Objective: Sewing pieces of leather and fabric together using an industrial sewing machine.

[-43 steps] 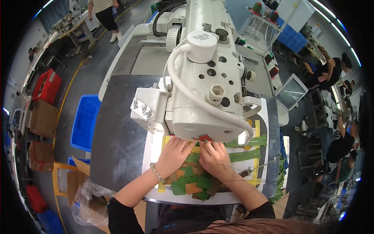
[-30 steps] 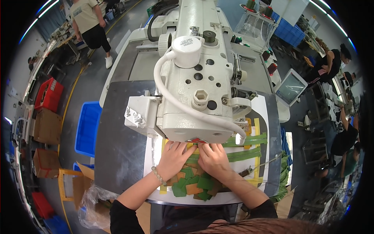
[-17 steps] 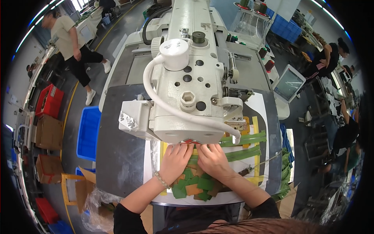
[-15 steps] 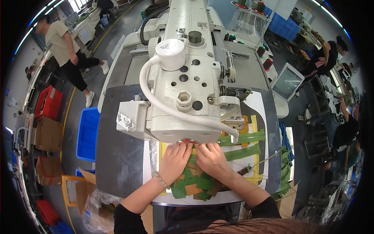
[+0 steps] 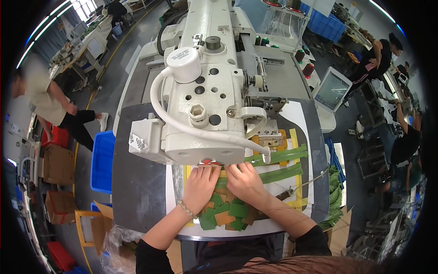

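Both my hands reach under the front of a large white sewing machine head (image 5: 203,150). My left hand (image 5: 203,181), with a bracelet at its wrist, points its stretched fingers forward; their tips are hidden under the head. Beside it, my right hand (image 5: 246,182) has its fingers extended and slightly bent, their tips at the head's lower edge. Whatever lies under the fingertips is hidden. Long green strips (image 5: 282,173) run rightward from near my right hand over a white and yellow sheet. A pile of small green and tan patches (image 5: 223,214) lies between my wrists.
A screen panel (image 5: 334,92) stands to the right of the machine, near thread spools (image 5: 308,70). A blue bin (image 5: 102,160) and cardboard boxes (image 5: 59,164) are at the left. Green material (image 5: 335,196) hangs at the table's right edge. Other people are on both sides.
The view has shifted slightly, so the machine sits further left. My right fingertips show more at the head's edge. A person on the left has moved further left, toward the red bin.
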Demonstrator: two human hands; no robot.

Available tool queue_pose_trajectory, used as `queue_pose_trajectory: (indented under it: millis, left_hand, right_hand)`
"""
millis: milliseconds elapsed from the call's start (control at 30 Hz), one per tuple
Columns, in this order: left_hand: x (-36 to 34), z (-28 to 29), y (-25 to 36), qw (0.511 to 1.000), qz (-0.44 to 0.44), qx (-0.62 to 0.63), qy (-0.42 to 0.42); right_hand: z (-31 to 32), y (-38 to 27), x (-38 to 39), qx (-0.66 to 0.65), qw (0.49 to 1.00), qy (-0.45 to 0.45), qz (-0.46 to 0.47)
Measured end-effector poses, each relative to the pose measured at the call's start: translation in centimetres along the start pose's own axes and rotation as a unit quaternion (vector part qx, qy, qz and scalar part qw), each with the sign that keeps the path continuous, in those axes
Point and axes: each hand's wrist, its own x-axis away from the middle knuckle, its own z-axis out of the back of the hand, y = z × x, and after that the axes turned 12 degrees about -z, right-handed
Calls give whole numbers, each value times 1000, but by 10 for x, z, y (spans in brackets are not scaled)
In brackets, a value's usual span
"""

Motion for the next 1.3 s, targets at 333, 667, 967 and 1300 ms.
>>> queue_pose_trajectory:
  millis: [333, 667, 967, 1300]
  left_hand:
    - [0, 1, -2, 1000, 5, -4, -19]
    - [5, -4, 0, 999, 37, -19, 7]
    - [6, -7, -4, 999, 24, -36, 26]
    - [2, -1, -3, 999, 31, -14, 28]
  right_hand:
    - [0, 0, 0, -4, 1000, -9, -6]
    - [-4, 1, 0, -23, 1000, 6, -4]
    - [-4, 0, 0, -11, 1000, 5, -1]
    - [-6, 1, -1, -16, 1000, 16, -5]
